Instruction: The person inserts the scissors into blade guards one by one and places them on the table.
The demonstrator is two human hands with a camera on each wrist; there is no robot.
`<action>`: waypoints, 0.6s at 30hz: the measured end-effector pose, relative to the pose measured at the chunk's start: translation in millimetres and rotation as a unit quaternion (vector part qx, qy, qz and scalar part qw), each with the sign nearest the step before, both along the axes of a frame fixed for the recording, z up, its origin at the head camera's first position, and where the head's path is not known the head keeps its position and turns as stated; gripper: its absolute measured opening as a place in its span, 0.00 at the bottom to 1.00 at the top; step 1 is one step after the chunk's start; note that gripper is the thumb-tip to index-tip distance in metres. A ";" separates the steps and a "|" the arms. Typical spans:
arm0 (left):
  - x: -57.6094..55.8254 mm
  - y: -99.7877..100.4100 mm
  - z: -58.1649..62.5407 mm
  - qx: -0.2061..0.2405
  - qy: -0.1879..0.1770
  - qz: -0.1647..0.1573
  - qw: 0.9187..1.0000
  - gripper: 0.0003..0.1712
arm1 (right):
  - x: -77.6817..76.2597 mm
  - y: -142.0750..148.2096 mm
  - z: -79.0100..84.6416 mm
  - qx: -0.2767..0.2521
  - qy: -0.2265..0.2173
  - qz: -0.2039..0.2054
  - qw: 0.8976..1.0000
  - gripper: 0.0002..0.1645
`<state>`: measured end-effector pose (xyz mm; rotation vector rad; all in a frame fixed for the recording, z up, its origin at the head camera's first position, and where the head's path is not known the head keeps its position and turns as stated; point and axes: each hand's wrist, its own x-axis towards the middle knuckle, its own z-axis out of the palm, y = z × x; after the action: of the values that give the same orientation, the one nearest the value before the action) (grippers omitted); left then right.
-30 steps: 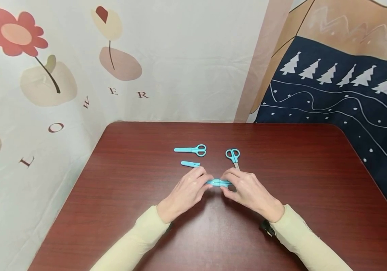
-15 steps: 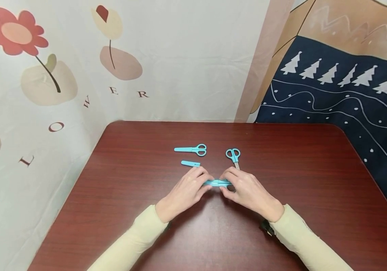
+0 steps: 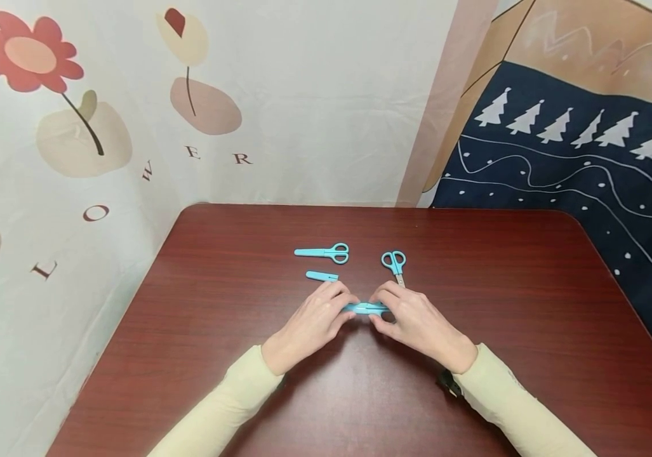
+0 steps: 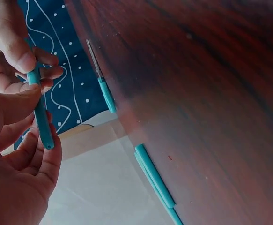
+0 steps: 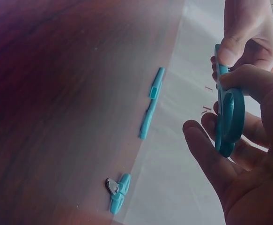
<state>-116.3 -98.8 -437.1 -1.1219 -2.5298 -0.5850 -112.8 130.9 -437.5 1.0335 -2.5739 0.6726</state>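
Observation:
Both hands hold one pair of light-blue scissors (image 3: 367, 308) level above the table, its blades covered by a blue sheath (image 4: 43, 126). The left hand (image 3: 311, 322) pinches the sheath between thumb and fingers. At the other end the right hand (image 3: 421, 322) grips the handle loops (image 5: 238, 115), thumb on the near side. Just beyond the left fingertips lies a loose blue sheath (image 3: 322, 276). Past the right fingers rests an unsheathed pair of scissors (image 3: 394, 261), its metal blades partly hidden by that hand. Farther back lies another pair of scissors (image 3: 320, 252) with its sheath on.
The dark red-brown wooden table (image 3: 234, 273) has rounded far corners. A pale cloth with flower prints (image 3: 326, 114) hangs behind it and on the left. On the right hangs a navy cloth with white trees (image 3: 565, 152).
A little more blue sheath shows at the left fingertips than one second ago. Both hands keep almost the same place and hold. The other scissors and the loose sheath stay put.

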 end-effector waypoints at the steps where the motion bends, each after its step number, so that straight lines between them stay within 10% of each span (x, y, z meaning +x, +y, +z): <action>1: -0.1 0.0 0.0 -0.003 0.000 0.001 1.000 0.09 | 0.1 0.0 0.0 0.000 -0.005 -0.001 1.000 0.13; 18: -14.7 -15.0 -4.8 0.013 -0.011 0.027 1.000 0.09 | 1.2 19.7 4.5 0.034 -0.069 -0.043 0.996 0.35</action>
<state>-131.0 -113.8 -441.9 -1.0415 -2.5543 -0.6172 -111.6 150.5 -433.0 0.9195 -2.7614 0.6602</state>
